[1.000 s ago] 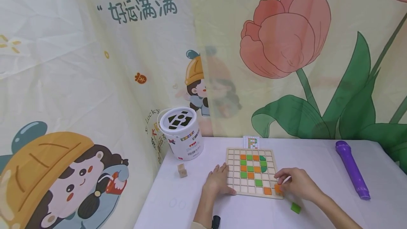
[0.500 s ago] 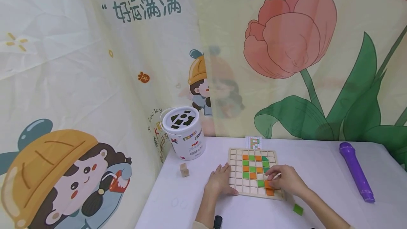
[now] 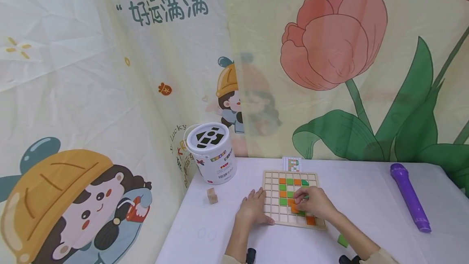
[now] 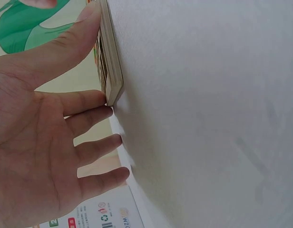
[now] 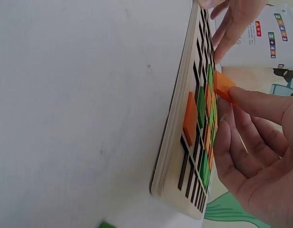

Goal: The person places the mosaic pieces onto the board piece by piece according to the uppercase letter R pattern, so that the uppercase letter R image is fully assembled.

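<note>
A wooden grid board lies on the table, with orange and green square tiles set in several cells. My left hand rests at its left side, fingers spread and fairly straight; in the left wrist view the thumb and a fingertip touch the board's edge. Over the middle of the board, my right hand pinches an orange square tile by its edge, held tilted above the grid. That hand hides part of the pattern. One orange tile sits near the lower right corner.
A loose green tile lies right of the board, partly behind the right forearm. A pattern card lies behind the board. A white bucket and small wooden cubes stand left; a purple microphone lies right.
My right hand has carried the orange tile leftward from the board's lower right edge to over its middle. The left hand has stayed against the board. The head view has shifted slightly.
</note>
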`<state>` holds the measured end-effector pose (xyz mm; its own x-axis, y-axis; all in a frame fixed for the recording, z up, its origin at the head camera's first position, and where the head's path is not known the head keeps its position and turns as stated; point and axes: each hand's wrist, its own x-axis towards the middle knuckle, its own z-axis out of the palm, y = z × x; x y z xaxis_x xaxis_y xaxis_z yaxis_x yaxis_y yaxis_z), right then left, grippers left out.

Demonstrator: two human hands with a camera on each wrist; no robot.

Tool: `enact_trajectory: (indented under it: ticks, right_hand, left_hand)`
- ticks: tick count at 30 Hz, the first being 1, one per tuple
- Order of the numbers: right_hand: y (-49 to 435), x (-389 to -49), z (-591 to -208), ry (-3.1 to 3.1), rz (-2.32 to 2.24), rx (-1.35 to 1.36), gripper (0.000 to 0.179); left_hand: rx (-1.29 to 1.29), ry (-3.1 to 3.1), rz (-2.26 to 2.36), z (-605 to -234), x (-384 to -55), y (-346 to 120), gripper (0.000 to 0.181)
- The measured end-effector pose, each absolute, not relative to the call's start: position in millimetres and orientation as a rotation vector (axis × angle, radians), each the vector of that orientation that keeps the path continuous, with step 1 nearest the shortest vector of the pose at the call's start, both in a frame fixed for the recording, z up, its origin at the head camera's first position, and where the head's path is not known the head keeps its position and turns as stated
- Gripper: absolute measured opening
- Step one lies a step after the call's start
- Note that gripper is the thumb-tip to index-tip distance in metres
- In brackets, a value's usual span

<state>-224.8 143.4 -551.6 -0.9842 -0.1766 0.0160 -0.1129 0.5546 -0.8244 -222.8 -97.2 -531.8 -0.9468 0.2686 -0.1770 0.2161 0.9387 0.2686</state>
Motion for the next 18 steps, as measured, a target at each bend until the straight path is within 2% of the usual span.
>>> enact_trajectory:
  ticks: [18]
  right_hand:
    - [110,-232,-558,2.763,-1.399,-0.389,0.022]
  left_hand:
    - [0.354,2.87,0.35,-530,-222,-97,0.106]
